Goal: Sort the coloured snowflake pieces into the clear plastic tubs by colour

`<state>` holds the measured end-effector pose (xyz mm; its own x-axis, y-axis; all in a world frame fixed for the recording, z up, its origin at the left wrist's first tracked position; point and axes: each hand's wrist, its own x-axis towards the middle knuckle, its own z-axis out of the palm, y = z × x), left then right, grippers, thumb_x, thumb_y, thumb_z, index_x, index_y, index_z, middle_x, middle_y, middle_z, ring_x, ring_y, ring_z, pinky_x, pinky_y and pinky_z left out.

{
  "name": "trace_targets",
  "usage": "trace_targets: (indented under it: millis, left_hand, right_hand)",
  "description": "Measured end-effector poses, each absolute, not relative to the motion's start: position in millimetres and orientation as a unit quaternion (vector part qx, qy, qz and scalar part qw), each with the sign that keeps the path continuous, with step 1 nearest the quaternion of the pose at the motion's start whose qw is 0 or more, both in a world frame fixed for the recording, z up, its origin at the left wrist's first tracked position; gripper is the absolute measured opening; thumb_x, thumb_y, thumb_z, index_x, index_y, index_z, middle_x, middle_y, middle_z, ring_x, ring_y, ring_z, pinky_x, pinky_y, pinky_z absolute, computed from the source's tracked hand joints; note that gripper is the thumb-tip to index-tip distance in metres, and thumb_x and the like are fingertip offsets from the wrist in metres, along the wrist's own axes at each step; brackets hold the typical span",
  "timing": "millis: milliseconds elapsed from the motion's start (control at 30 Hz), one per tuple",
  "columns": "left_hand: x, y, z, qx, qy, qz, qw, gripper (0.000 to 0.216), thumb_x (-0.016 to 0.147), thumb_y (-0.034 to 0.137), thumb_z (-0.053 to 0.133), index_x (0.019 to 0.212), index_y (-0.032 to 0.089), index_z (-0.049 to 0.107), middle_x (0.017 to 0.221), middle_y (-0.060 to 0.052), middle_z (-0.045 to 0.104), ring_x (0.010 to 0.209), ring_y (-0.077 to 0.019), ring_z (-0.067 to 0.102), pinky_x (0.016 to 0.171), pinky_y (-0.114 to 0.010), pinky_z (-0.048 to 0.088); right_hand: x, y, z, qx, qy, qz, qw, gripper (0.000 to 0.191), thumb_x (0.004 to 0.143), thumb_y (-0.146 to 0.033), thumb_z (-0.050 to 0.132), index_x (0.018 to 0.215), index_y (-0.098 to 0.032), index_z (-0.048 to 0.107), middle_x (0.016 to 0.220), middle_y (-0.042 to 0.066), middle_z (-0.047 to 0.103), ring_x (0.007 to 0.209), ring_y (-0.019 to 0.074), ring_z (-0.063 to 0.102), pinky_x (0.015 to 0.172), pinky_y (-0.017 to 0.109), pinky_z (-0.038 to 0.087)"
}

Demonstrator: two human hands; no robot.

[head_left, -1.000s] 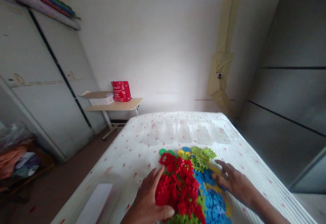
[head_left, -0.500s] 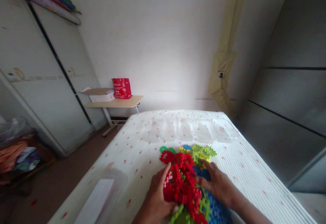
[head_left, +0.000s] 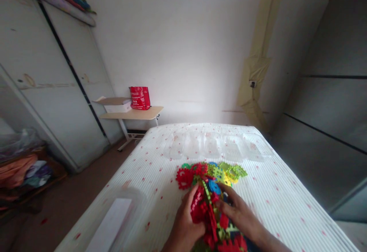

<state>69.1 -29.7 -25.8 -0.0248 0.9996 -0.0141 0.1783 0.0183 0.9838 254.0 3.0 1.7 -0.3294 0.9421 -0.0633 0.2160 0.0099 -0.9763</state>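
Loose plastic pieces (head_left: 210, 221), mostly red with some green and blue among them, are pressed together between two part-closed hands near the close edge of a white striped surface (head_left: 275, 210) patterned with small red marks. By the left hand (head_left: 186, 219), curled with the thumb set apart from the fingers, the red pieces are gripped from the left side; by the right hand (head_left: 237, 210), bent with the fingertips turned inward, the mass is held from the right, though which single pieces are grasped there cannot be told. Just beyond the fingers, more pieces are spread flat: a red gear-edged piece (head_left: 184, 178) at the left, a blue disc (head_left: 214, 187) near the right fingertips, and a lime-green piece (head_left: 237, 170) at the right. Farther out, a row of clear trays (head_left: 212, 145) is laid across the surface. At the lower left, a long white box (head_left: 110, 225) is placed at a clear container (head_left: 139, 200). Against the wall, a red bag (head_left: 140, 98) is stood on a small desk (head_left: 147, 113), beside a white carton (head_left: 118, 107).
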Motion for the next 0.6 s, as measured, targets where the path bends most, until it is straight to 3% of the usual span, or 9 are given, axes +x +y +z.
trace_targets:
  millis: [100,267,400,600]
  left_hand:
    - [73.2,-27.9,-26.2,0.506,0.53,0.47,0.492,0.092,0.056,0.011,0.071,0.138,0.027,0.032,0.137,-0.009,0.046,0.123,-0.0272,0.046,0.101,-0.036,0.041]
    - [74.1,-24.7,-20.4,0.495,0.49,0.504,0.511,0.089,0.057,0.001,0.056,0.138,0.027,0.03,0.138,-0.007,0.046,0.123,-0.0221,0.047,0.098,-0.031,0.044]
    - [71.7,-23.9,-8.2,0.491,0.461,0.547,0.498,0.086,0.056,0.004,0.051,0.137,0.025,0.03,0.139,-0.006,0.045,0.124,-0.0182,0.046,0.101,-0.028,0.041]
    - [63.2,-28.3,7.1,0.438,0.494,0.573,0.485,0.076,0.063,0.02,0.061,0.135,0.022,0.036,0.138,-0.01,0.045,0.126,-0.0246,0.043,0.095,-0.029,0.044]
  right_hand:
    - [247.4,1.8,11.0,-0.456,-0.567,0.589,0.353,0.065,0.072,-0.046,0.061,0.128,-0.018,0.045,0.131,0.011,0.052,0.118,0.0271,0.048,0.098,0.041,0.038]
    - [239.7,2.2,23.5,-0.488,-0.545,0.577,0.362,0.071,0.065,-0.041,0.065,0.13,-0.018,0.045,0.135,0.01,0.048,0.127,0.0285,0.037,0.104,0.044,0.03]
    - [231.4,3.1,30.2,-0.458,-0.552,0.594,0.365,0.068,0.065,-0.034,0.066,0.127,-0.018,0.046,0.13,0.008,0.053,0.121,0.0279,0.044,0.099,0.042,0.037]
    - [219.1,7.7,36.9,-0.37,-0.634,0.551,0.396,0.057,0.068,-0.031,0.069,0.12,-0.021,0.051,0.119,0.006,0.059,0.101,0.0233,0.058,0.084,0.034,0.049]
